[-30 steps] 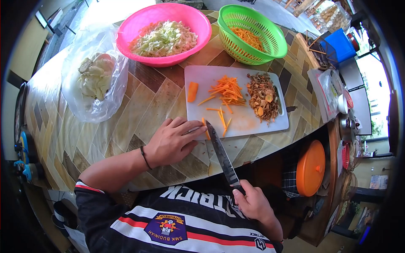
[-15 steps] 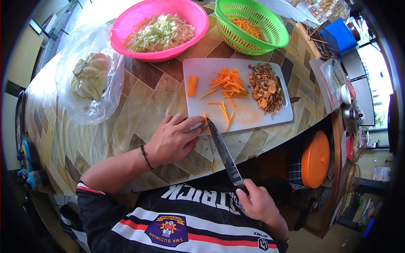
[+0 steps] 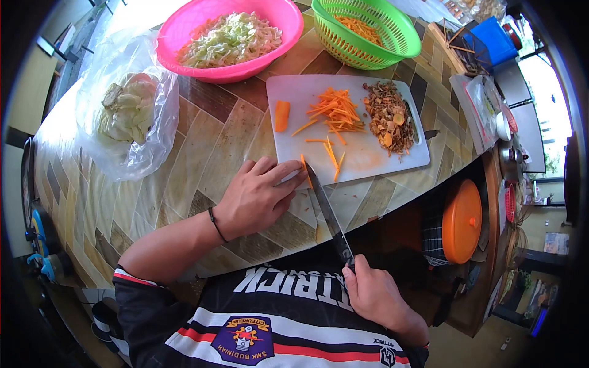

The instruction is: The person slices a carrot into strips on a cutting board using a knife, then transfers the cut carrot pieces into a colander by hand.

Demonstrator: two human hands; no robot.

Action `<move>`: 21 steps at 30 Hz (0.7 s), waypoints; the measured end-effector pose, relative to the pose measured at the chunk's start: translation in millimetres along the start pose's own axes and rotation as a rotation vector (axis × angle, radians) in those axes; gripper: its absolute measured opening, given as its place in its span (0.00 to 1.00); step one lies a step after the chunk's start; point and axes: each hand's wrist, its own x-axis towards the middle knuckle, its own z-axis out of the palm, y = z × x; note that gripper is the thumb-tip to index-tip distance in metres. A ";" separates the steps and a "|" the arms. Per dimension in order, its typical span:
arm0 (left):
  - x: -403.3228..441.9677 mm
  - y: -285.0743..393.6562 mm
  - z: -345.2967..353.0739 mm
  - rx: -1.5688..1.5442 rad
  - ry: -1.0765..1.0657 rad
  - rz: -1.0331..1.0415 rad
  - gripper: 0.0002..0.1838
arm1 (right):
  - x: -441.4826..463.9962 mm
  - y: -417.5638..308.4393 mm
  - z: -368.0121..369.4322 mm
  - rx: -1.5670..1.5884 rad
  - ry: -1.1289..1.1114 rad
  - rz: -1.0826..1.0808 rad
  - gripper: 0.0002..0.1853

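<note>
My right hand (image 3: pixel 377 293) is wrapped round the handle of a long kitchen knife (image 3: pixel 329 214). Its blade slants across the near edge of a white cutting board (image 3: pixel 287 147), tip beside a thin orange carrot piece (image 3: pixel 309 178). The bent fingertips of my left hand (image 3: pixel 253 199) press at that piece from the left; how much they cover is hidden. On the board lie a pile of carrot strips (image 3: pixel 337 110), a few loose strips (image 3: pixel 332 154), a carrot chunk (image 3: pixel 281 116) and a heap of brown shavings (image 3: pixel 390 122) at the right.
Behind the board stand a pink basin (image 3: pixel 184 72) of shredded cabbage and a green colander (image 3: pixel 362 58) with carrot strips. Left, a clear plastic bag (image 3: pixel 162 132) holds a cabbage (image 3: pixel 127 113). An orange lid (image 3: pixel 462 221) sits below the table's right edge.
The view has shifted a little, so the board appears slightly higher. The knife stands a bit steeper, its tip still by the carrot piece. Both hands keep their hold.
</note>
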 end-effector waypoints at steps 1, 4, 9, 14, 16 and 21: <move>-0.1 -0.1 0.1 -0.005 -0.006 -0.002 0.24 | 0.4 -1.0 1.6 -0.014 0.003 0.011 0.13; 0.4 0.2 -0.2 -0.018 -0.010 -0.005 0.24 | 1.2 -3.0 4.6 -0.047 0.030 0.025 0.14; 0.8 0.2 -0.5 -0.031 0.000 0.002 0.24 | 2.4 -3.7 4.8 -0.087 0.041 0.038 0.15; 1.5 0.8 -1.2 -0.027 0.003 0.004 0.24 | 3.0 -10.5 1.1 -0.091 0.024 0.062 0.15; 1.3 1.7 -1.7 -0.041 -0.013 -0.013 0.24 | 3.2 -13.4 2.1 -0.081 0.012 0.078 0.15; 2.4 3.4 -2.9 -0.081 -0.043 -0.042 0.25 | 3.2 -19.0 5.5 -0.045 0.002 0.105 0.15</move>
